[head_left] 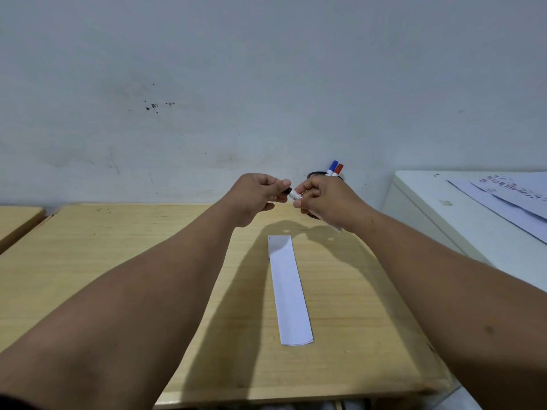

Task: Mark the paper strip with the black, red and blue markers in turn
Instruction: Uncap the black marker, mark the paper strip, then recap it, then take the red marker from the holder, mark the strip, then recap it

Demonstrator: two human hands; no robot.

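Note:
A long white paper strip [288, 288] lies on the wooden desk [118, 261], running away from me. Above its far end I hold the black marker [294, 194] in both hands. My right hand [322, 202] grips its white barrel, whose end pokes out under the wrist. My left hand [257, 196] pinches the black cap at the other end. Whether the cap is on or off the tip is hidden by my fingers. The blue marker [332, 167] and the red marker [338, 169] stand in a dark mesh pen holder [316, 174] behind my right hand, by the wall.
A white cabinet [438, 220] with printed sheets [509, 196] on top stands at the right, beside the desk. A second wooden desk [17, 220] adjoins at the left. A grey wall closes the far side.

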